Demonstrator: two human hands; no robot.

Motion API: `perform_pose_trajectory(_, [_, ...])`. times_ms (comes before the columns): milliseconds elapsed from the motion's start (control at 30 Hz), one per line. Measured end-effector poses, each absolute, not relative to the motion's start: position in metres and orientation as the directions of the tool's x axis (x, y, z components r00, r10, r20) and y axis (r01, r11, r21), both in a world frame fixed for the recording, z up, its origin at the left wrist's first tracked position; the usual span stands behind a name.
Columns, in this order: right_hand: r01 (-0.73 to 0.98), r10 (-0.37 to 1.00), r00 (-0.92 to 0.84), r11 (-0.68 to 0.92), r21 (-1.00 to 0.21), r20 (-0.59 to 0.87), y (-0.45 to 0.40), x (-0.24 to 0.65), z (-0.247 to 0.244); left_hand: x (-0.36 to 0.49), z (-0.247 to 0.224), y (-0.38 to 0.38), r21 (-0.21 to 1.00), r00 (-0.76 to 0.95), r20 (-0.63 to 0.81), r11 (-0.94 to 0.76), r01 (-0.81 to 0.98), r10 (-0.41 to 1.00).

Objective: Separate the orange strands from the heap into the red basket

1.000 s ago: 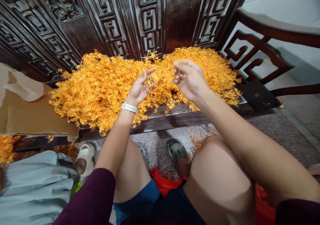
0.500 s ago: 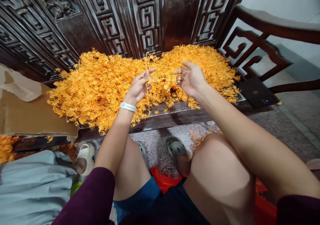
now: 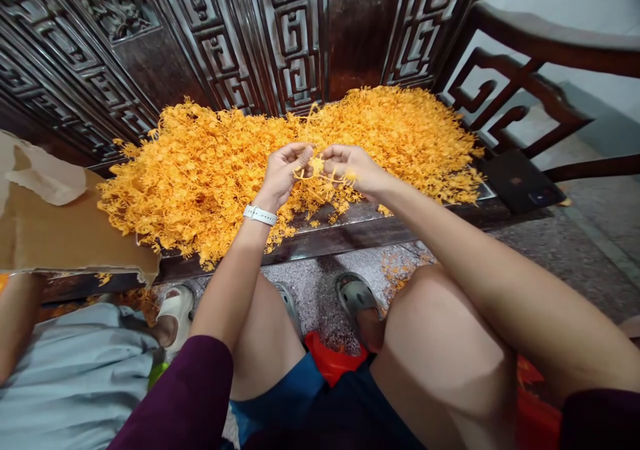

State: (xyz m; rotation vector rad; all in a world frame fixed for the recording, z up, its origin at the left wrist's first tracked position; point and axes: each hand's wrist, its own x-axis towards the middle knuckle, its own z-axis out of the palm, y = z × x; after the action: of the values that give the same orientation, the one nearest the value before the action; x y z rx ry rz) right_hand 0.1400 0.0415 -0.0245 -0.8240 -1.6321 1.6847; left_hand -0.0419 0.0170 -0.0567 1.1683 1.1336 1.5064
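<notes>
Above a large heap of orange plastic sprigs [image 3: 200,177], my two hands are close together. My left hand [image 3: 284,173], with a pale watch strap on its wrist, pinches an orange sprig [image 3: 317,166] between thumb and fingers. My right hand [image 3: 357,169] is closed at the other side of the same sprig, with thumb and fingertips bent toward it. Thin stems and small flower-like ends stick out between and below the fingers. The exact contact at the fingertips is partly hidden.
The heap lies on a dark wooden bench [image 3: 350,235] with a carved back [image 3: 295,37]. A cardboard piece [image 3: 75,237] is at the left, and a dark phone [image 3: 523,182] lies at the right end. A red bag or container [image 3: 333,360] shows between my legs. Another person's arm [image 3: 20,317] is at far left.
My hands were apart with a sprig stretched between them; now they have come together and the fingers have closed around it. Another person's arm has come into view at the left.
</notes>
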Motion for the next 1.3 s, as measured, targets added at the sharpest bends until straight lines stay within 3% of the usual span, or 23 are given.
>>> perform_pose_trajectory(233, [-0.044, 0.818, -0.553, 0.159, -0.986, 0.157, 0.044, 0.14, -0.028, -0.043, -0.052, 0.012, 0.966, -0.122, 0.127, -0.15, -0.211, 0.984])
perform_pose_trajectory(367, [-0.022, 0.821, -0.558, 0.125, -0.992, 0.116, 0.042, 0.137, -0.026, -0.04, -0.045, 0.012, 0.942, -0.158, 0.07, -0.117, -0.314, 0.985])
perform_pose_trajectory(467, [-0.015, 0.75, -0.653, 0.129, -0.992, 0.107, 0.041, 0.132, -0.022, -0.036, -0.042, 0.014, 0.912, -0.238, 0.071, -0.16, -0.378, 0.969])
perform_pose_trajectory(600, [-0.064, 0.655, -0.727, 0.232, -0.971, 0.204, 0.037, 0.128, -0.014, -0.037, -0.043, 0.018, 0.895, -0.304, 0.094, -0.215, -0.392, 0.948])
perform_pose_trajectory(667, [-0.087, 0.539, -0.812, 0.27, -0.959, 0.225, 0.028, 0.129, -0.008, -0.05, -0.045, 0.021, 0.888, -0.364, 0.068, -0.222, -0.403, 0.929])
perform_pose_trajectory(767, [-0.05, 0.222, -0.966, 0.339, -0.939, 0.131, 0.005, 0.129, 0.0, -0.084, -0.047, 0.029, 0.894, -0.492, 0.017, -0.234, -0.383, 0.87])
perform_pose_trajectory(833, [-0.009, 0.138, -0.988, 0.396, -0.918, 0.069, -0.008, 0.13, 0.003, -0.106, -0.049, 0.032, 0.928, -0.528, 0.02, -0.212, -0.306, 0.849])
perform_pose_trajectory(900, [0.028, 0.201, -0.978, 0.393, -0.919, 0.056, -0.009, 0.131, 0.003, -0.118, -0.051, 0.032, 0.956, -0.54, 0.048, -0.196, -0.22, 0.84])
perform_pose_trajectory(967, [0.052, 0.39, -0.917, 0.319, -0.946, 0.081, 0.003, 0.132, 0.0, -0.116, -0.051, 0.03, 0.967, -0.538, 0.083, -0.199, -0.162, 0.839])
perform_pose_trajectory(1067, [0.017, 0.824, -0.558, 0.131, -0.991, 0.1, 0.034, 0.136, -0.011, -0.1, -0.049, 0.027, 0.971, -0.51, 0.114, -0.203, -0.122, 0.852])
perform_pose_trajectory(1100, [-0.006, 0.911, -0.407, 0.067, -0.998, 0.064, 0.045, 0.137, -0.015, -0.094, -0.049, 0.027, 0.971, -0.496, 0.123, -0.207, -0.118, 0.86])
perform_pose_trajectory(1200, [0.007, 0.986, -0.149, -0.073, -0.997, -0.073, 0.069, 0.142, -0.029, -0.084, -0.049, 0.028, 0.97, -0.424, 0.163, -0.224, -0.098, 0.891])
perform_pose_trajectory(1300, [0.149, 0.998, -0.064, -0.002, -0.989, -0.012, 0.076, 0.145, -0.036, -0.082, -0.051, 0.027, 0.971, -0.337, 0.208, -0.237, -0.046, 0.918])
